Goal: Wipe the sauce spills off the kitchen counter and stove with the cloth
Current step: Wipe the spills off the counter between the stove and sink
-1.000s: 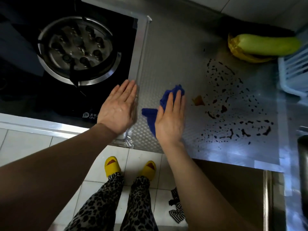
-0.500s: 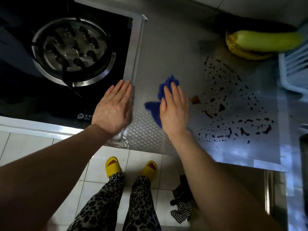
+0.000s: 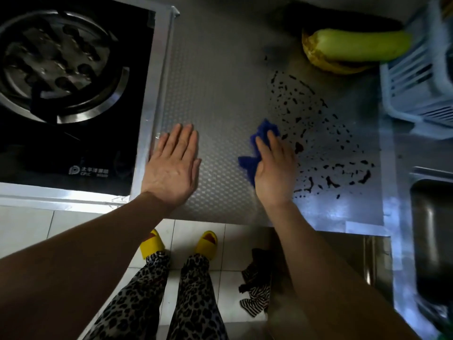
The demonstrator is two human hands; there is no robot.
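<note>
Head view, right hand [image 3: 274, 173] pressing cloth [image 3: 263, 130] (long axis pointing away)

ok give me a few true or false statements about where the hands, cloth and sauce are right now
1. The right hand presses a blue cloth on the counter. True.
2. Both hands hold the cloth. False: the left hand lies flat on the counter beside the stove, apart from the cloth.
3. Dark sauce spots lie to the right of the cloth. True.
4. The sauce is on the stove's glass. False: the spots seen are on the counter.
5. A green gourd lies at the back of the counter. True.
</note>
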